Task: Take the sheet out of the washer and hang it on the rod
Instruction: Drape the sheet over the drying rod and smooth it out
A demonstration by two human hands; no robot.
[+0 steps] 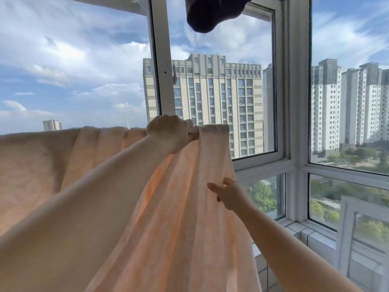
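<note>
Both hands work the sheet (179, 207), draped over the rod at frame centre: my left hand (168, 133) grips its top fold, my right hand (229, 194) pinches its hanging edge. Next: spread it rightward.

Bright daylight pours in through the white-framed glass windows (221, 102), backlighting the thin peach fabric sheet (179, 207) so its folds glow orange. Its left part lies in soft shadow. Wide-angle distortion bends the frames at the edges. Focus is mostly sharp, slightly soft on near arms.
</note>
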